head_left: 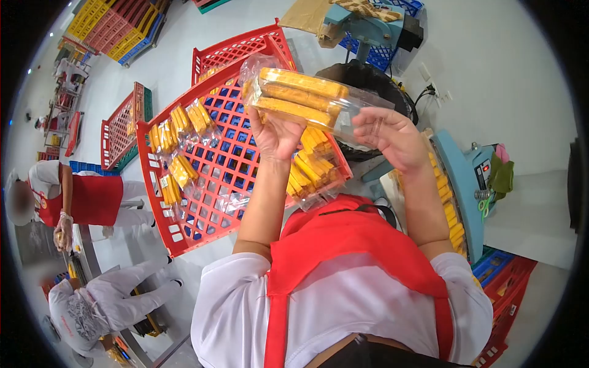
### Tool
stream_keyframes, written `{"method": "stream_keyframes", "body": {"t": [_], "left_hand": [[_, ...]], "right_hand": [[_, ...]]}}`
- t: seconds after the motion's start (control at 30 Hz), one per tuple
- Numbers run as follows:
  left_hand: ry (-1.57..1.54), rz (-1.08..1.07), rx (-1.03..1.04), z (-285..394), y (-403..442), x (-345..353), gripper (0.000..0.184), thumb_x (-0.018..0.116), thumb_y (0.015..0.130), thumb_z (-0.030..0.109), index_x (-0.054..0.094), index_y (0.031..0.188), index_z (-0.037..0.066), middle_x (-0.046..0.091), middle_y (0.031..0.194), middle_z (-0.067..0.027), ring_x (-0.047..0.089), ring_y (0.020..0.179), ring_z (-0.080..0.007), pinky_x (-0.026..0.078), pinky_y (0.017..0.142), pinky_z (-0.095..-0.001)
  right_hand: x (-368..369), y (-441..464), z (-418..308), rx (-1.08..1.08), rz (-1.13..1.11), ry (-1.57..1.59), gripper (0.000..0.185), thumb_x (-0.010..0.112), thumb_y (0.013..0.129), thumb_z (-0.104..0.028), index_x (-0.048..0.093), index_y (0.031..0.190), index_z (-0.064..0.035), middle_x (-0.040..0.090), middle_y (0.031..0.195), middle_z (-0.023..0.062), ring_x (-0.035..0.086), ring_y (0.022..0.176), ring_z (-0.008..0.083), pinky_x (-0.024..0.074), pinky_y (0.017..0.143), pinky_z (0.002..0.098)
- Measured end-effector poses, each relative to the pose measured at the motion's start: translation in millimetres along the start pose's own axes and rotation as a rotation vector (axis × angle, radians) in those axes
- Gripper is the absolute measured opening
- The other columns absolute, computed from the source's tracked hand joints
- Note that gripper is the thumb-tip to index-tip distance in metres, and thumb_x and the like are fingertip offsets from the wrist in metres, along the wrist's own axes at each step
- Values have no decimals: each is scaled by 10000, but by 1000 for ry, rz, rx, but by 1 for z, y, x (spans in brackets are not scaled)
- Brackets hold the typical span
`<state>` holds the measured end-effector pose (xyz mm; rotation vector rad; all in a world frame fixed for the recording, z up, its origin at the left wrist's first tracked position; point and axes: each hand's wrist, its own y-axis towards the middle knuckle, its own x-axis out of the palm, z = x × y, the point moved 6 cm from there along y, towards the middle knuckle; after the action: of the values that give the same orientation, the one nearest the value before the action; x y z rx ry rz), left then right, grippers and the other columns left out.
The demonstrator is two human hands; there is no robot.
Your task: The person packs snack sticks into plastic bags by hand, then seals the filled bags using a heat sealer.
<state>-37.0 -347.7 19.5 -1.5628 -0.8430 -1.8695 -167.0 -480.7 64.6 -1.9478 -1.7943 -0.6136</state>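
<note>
A clear plastic bag [300, 98] with three long golden-yellow baked sticks in it is held up in front of me. My left hand [279, 135] supports it from below at the filled end, thumb against the plastic. At the flat, unfilled end of the bag, my right hand [392, 138] has its fingers curled on the film. Under the bag stands a red plastic crate [211, 205] with a lattice floor. Several similar packs of yellow sticks [313, 165] lie in its near right corner, and more packs [178, 129] lie along its left side.
A light-blue machine [457, 184] stands at right, beside rows of yellow sticks [451, 211]. Behind is a bin with a black liner [362, 76] and another blue machine [371, 30]. Two co-workers, one in a red apron [92, 199], stand at left. Stacked crates [116, 27] are farther back.
</note>
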Motion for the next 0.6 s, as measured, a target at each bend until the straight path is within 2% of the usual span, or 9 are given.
{"method": "stream_keyframes", "body": {"t": [0.03,0.07,0.2,0.27,0.37,0.4,0.47,0.57,0.6], "left_hand": [[30,-16,-14,2,-1,1,673,633,671,463,392,1211,140,415,1237,-47,361,1156,-237,265,965,-437],[31,-11,-12,2,-2,2,673,633,671,463,392,1211,140,415,1237,-47,361,1156,-237,265,965,-437],[-14,-28,-29,-7,-4,7,685,623,669,491,388,1207,138,431,1214,-49,370,1148,-243,270,961,-447],[-7,-19,-29,-8,-2,5,696,619,666,506,384,1208,139,434,1209,-49,371,1147,-244,272,960,-448],[4,56,-22,-9,1,1,730,609,651,543,376,1209,133,444,1197,-46,384,1134,-238,282,955,-442],[40,88,-15,-9,1,2,731,607,651,545,377,1206,129,449,1192,-44,393,1126,-234,286,955,-433],[77,121,-7,-8,-1,2,733,606,650,548,378,1204,124,454,1186,-42,402,1118,-230,290,954,-424],[36,69,14,-8,-2,4,722,599,659,543,380,1200,117,464,1173,-48,418,1103,-227,295,955,-413],[91,57,33,-9,-2,4,667,593,693,499,383,1194,112,466,1170,-52,420,1101,-225,299,953,-409]], "right_hand": [[-7,0,4,6,91,-290,348,528,817,-113,450,1132,12,540,1028,119,547,901,154,451,768,269],[-4,2,7,-7,58,-387,388,564,782,-47,435,1143,13,532,987,75,523,872,110,437,751,232],[-2,5,17,-74,81,-525,389,581,765,-22,446,1128,10,517,973,47,505,853,88,426,731,214],[0,5,16,-126,141,-472,368,614,749,-45,479,1083,35,515,871,22,493,772,75,412,678,199],[-1,7,20,-224,109,-563,374,603,753,-38,465,1096,23,521,893,29,502,793,79,417,702,198],[0,8,17,-223,110,-563,374,603,753,-38,465,1096,23,521,893,29,502,793,79,417,702,198],[5,10,18,-72,51,-287,374,589,758,-31,455,1105,2,528,903,33,514,815,85,421,730,197],[-5,11,27,72,91,-110,349,573,764,-19,452,1091,6,537,942,46,524,851,96,422,765,206],[-6,11,29,74,93,-111,349,573,764,-19,452,1091,6,537,942,46,524,851,96,422,765,206]]}}
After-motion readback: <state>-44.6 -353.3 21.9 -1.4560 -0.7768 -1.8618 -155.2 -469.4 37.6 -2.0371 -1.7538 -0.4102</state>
